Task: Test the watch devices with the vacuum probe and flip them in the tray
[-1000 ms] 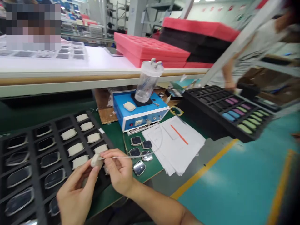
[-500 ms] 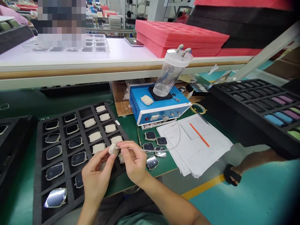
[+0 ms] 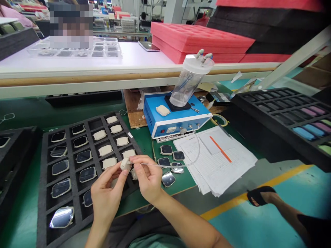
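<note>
My left hand (image 3: pixel 110 187) pinches a small cream watch case (image 3: pixel 124 164) on its edge above a black foam tray (image 3: pixel 74 186). Against the case, my right hand (image 3: pixel 150 177) holds the tip of a clear thin tube (image 3: pixel 192 162), its fingers closed. The tube curves back to the front of a blue machine (image 3: pixel 172 119). On the machine lie another cream case (image 3: pixel 162 110) and a tilted clear cylinder (image 3: pixel 187 82). Cream cases and dark-screened watch cases fill many tray compartments. Several dark-screened cases (image 3: pixel 166 149) rest on the green table to the right of my hands.
Papers (image 3: pixel 207 172) with an orange strip (image 3: pixel 220 149) lie at right. Beyond them stands a black tray (image 3: pixel 281 137) of coloured pieces. A shelf (image 3: pixel 144 81) crosses behind, holding red foam blocks (image 3: pixel 196 41). A person's sandalled foot (image 3: pixel 261 196) is on the floor.
Both hands keep their hold on the case and tube, with almost no movement. At the lower right, the other person's leg has swung to a different angle.
</note>
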